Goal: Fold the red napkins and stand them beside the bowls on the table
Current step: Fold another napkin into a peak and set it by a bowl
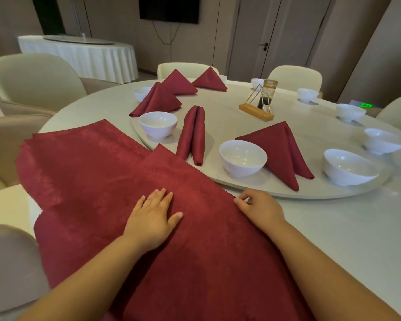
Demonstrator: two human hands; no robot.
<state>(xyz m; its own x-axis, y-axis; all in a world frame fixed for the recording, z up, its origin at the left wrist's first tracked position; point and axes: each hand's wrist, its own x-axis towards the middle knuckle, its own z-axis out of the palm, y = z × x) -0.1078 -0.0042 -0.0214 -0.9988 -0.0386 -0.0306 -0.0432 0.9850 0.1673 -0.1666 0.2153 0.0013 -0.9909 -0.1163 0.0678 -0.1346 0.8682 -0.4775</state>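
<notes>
At the near edge of the table a red napkin lies spread flat. The left hand rests on it palm down, fingers straight, gripping nothing. The right hand curls its fingers at the cloth's right hem and appears to pinch it between thumb and forefinger. The cloth looks light, soft and limp, likely to slide on the smooth top. It is best taken by hem or corners while a flat palm pins it. Farther in, on the turntable, a folded napkin stands just beside a white bowl. A rolled napkin lies to the left of that bowl.
</notes>
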